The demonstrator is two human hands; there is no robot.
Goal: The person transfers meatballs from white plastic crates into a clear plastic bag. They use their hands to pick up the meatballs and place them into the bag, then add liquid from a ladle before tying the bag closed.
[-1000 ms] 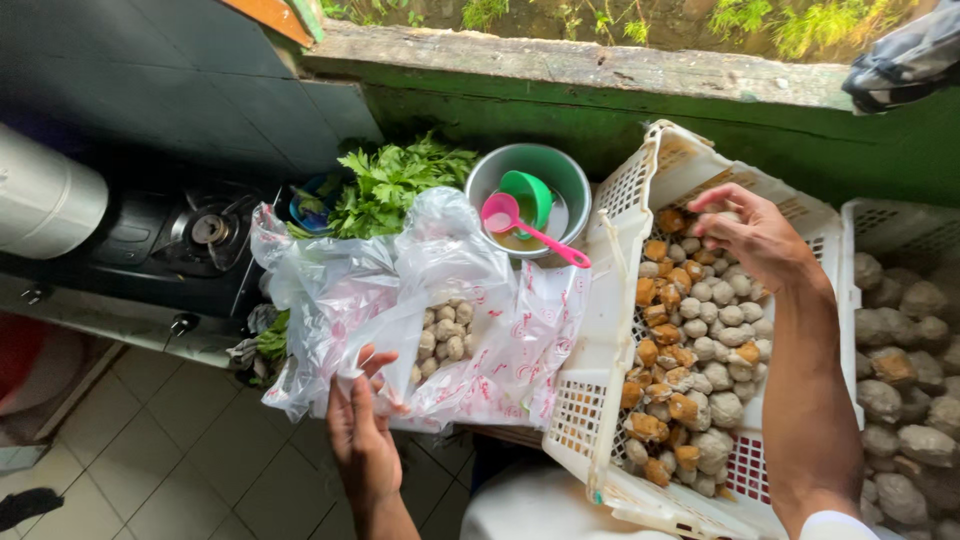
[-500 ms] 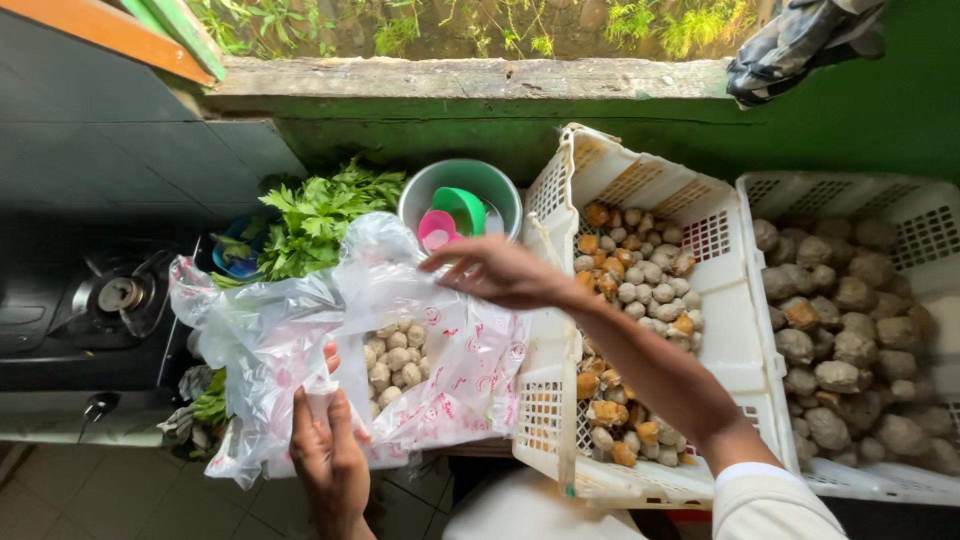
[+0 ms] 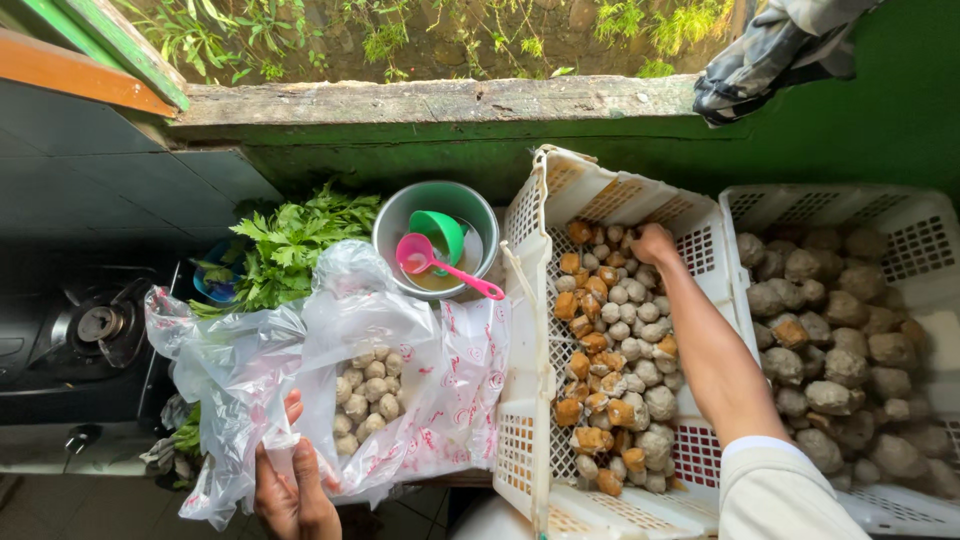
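Beside a stove [image 3: 100, 325], the left hand [image 3: 292, 485] gripped a limp plastic bag [image 3: 330, 390] by its rim while right hand [image 3: 655, 243] fingers closed on meatballs [image 3: 615, 330].

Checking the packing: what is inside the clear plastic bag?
The plastic bag, held by the left hand, holds pale round balls. Folds hide any others.

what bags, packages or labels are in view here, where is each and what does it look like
Clear plastic bag: left of the near basket, held open by the left hand; crumpled, red print, pale balls inside.
Second plastic bag: further left, by the stove; clear, crumpled, no print that shows.
No labels, signs or screens in view.
The right hand is in the white basket, on no package.
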